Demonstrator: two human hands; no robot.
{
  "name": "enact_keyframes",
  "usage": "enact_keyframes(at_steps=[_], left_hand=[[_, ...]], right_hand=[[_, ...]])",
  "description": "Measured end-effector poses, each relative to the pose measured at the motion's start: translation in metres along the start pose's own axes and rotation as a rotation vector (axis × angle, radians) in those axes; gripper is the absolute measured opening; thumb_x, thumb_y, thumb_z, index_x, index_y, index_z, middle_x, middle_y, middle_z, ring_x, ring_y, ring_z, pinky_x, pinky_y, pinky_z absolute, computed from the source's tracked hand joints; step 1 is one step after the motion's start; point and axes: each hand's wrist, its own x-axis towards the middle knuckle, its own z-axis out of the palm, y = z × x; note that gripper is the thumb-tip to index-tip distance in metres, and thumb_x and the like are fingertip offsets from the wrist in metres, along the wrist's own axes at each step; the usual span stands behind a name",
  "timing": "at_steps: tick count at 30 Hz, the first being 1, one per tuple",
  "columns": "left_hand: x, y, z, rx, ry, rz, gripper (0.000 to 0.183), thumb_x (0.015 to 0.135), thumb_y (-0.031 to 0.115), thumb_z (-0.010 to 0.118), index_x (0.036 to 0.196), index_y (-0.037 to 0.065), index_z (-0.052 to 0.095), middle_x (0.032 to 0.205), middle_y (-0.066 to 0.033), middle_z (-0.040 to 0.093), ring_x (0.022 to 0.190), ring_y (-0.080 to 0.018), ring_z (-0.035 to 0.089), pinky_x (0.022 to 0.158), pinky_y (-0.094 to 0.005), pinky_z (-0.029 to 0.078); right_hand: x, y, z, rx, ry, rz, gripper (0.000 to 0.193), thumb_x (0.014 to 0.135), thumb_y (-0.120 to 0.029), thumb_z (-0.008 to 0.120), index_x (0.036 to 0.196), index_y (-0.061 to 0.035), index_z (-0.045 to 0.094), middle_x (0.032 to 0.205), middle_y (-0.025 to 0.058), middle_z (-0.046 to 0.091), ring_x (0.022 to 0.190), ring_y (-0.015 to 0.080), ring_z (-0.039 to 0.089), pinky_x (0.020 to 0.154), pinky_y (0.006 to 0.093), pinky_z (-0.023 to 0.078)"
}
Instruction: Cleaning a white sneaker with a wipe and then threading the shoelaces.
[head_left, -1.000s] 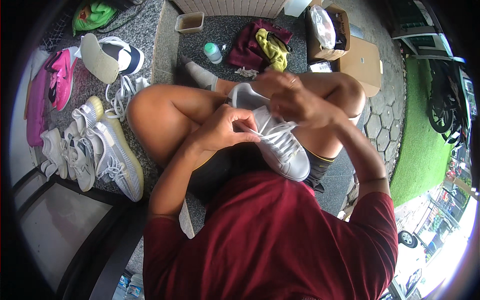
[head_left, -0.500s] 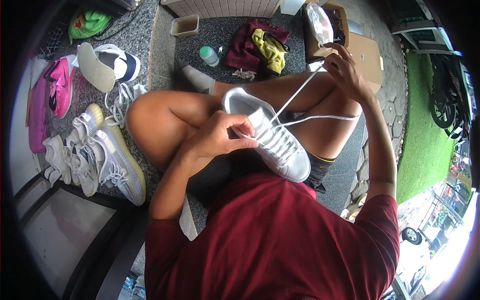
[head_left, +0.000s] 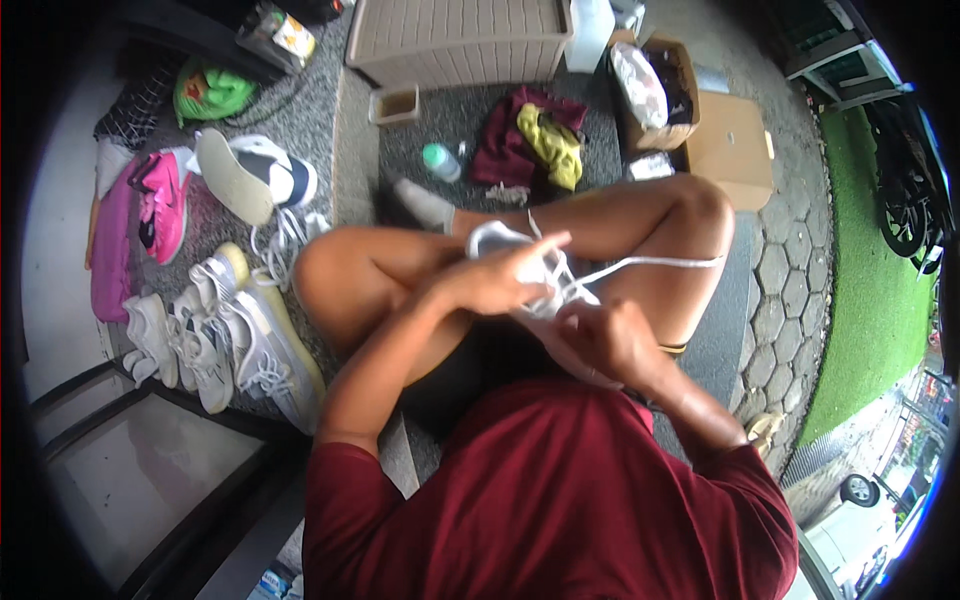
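A white lace-up sneaker point(head_left: 488, 237) rests across my lap, its heel collar pointing away from me. My left hand point(head_left: 503, 277) lies over its tongue and upper side, index finger stretched out and the other fingers bent around the upper. Over the lower lacing, my right hand point(head_left: 607, 337) is curled, its fingers closed on the lace and covering much of the toe. One long end of the white shoelace point(head_left: 655, 261) trails right over my thigh. Another short end sticks up beyond my left fingertips. Laces between the hands look loosened and crossed, slightly blurred.
Several pale sneakers point(head_left: 270, 355), a pink shoe point(head_left: 165, 215) and a white cap point(head_left: 235, 180) lie at left. Beyond my legs are a green-capped bottle point(head_left: 440, 162), maroon cloth point(head_left: 500, 145), yellow cloth point(head_left: 552, 150), a plastic tub point(head_left: 395, 108) and a cardboard box point(head_left: 730, 150).
My right hand has come down from the raised, stretched lace to the sneaker's lower lacing. My left hand has shifted onto the tongue area. The lacing looks looser, and the view has shifted.
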Motion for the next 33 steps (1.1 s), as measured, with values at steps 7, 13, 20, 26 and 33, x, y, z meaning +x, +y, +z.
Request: enact_keyframes(at_steps=[7, 13, 20, 26, 33], left_hand=[[-0.004, 0.008, 0.011, -0.456, -0.045, 0.006, 0.054, 0.100, 0.004, 0.057, 0.152, 0.005, 0.042, 0.125, -0.0082, 0.064, 0.112, -0.0113, 0.058, 0.101, -0.0278, 0.045], [-0.012, 0.006, 0.034, -0.543, 0.275, 0.008, 0.036, 0.105, 0.012, 0.049, 0.136, -0.004, 0.059, 0.131, -0.0098, 0.065, 0.118, -0.0108, 0.057, 0.105, -0.0274, 0.042], [-0.003, -0.008, 0.043, -0.380, 0.421, 0.162, 0.043, 0.107, 0.014, 0.046, 0.145, -0.005, 0.047, 0.145, -0.0155, 0.055, 0.137, -0.0198, 0.048, 0.116, -0.0326, 0.032], [-0.004, -0.002, 0.041, -0.256, 0.507, 0.253, 0.055, 0.099, 0.003, 0.051, 0.152, -0.002, 0.036, 0.153, -0.0174, 0.045, 0.143, -0.0220, 0.040, 0.118, -0.0345, 0.029], [0.005, -0.017, 0.044, -0.482, 0.498, 0.168, 0.049, 0.098, 0.001, 0.052, 0.147, 0.000, 0.046, 0.142, -0.0115, 0.054, 0.130, -0.0167, 0.052, 0.111, -0.0316, 0.039]], right_hand=[[-0.002, -0.014, -0.011, -0.044, -0.070, 0.070, 0.022, 0.090, -0.028, 0.068, 0.099, -0.0091, 0.072, 0.067, 0.0216, 0.065, 0.063, 0.0403, 0.066, 0.059, 0.0505, 0.053], [0.015, -0.013, -0.020, -0.271, -0.087, 0.037, 0.026, 0.097, -0.027, 0.057, 0.103, -0.0045, 0.069, 0.070, 0.0234, 0.066, 0.068, 0.0421, 0.068, 0.061, 0.0520, 0.054], [0.039, 0.038, -0.001, 0.017, -0.105, -0.053, 0.026, 0.099, -0.024, 0.057, 0.100, -0.0017, 0.070, 0.072, 0.0177, 0.068, 0.066, 0.0350, 0.069, 0.062, 0.0457, 0.053], [0.018, 0.035, 0.011, 0.681, -0.071, 0.360, 0.019, 0.099, -0.021, 0.067, 0.093, -0.0031, 0.070, 0.068, -0.0028, 0.061, 0.056, 0.0053, 0.051, 0.050, 0.0227, 0.039], [-0.009, 0.063, 0.019, 1.199, 0.162, 0.427, 0.028, 0.099, -0.027, 0.064, 0.079, -0.0074, 0.063, 0.063, -0.0015, 0.055, 0.054, 0.0071, 0.049, 0.051, 0.0245, 0.041]])
